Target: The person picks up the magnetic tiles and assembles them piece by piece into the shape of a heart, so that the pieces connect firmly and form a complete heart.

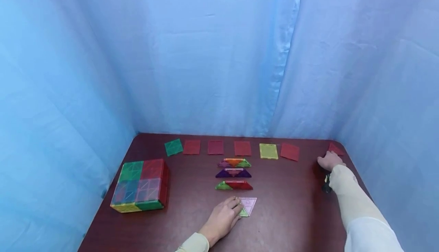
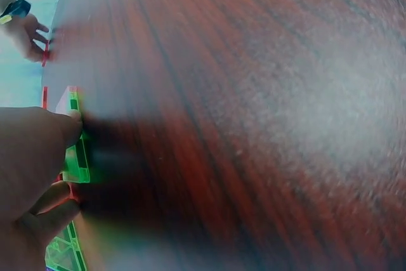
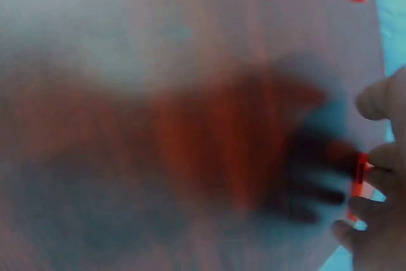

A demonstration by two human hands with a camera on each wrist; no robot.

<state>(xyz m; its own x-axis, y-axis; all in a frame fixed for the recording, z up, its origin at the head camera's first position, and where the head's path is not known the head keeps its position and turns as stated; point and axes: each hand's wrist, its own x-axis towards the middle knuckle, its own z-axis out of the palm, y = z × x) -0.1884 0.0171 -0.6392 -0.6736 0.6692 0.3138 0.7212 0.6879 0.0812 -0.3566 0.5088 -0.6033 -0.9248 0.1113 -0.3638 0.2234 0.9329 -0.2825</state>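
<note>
My left hand [image 1: 224, 217] holds a flat strip of triangular magnetic tiles [image 1: 248, 205] at the near middle of the table, its fingers covering the strip's left end. Lilac and green show past the fingers. In the left wrist view, the thumb lies at the green tile's [image 2: 77, 166] edge, the other fingers farther along. At the far right corner, my right hand [image 1: 330, 161] touches a red tile [image 1: 336, 149] lying flat. The right wrist view shows its spread fingers over that red tile [image 3: 359, 176], the thumb apart from it. A dark band circles the right wrist.
Three trapezoid tile pieces [image 1: 234, 185] line up beyond the left hand. A row of square tiles, among them a yellow one [image 1: 268, 151] and a green one [image 1: 173, 147], runs along the far edge. A multicoloured tile box [image 1: 151, 170] stands at left. Blue curtains [image 1: 205, 54] enclose the table.
</note>
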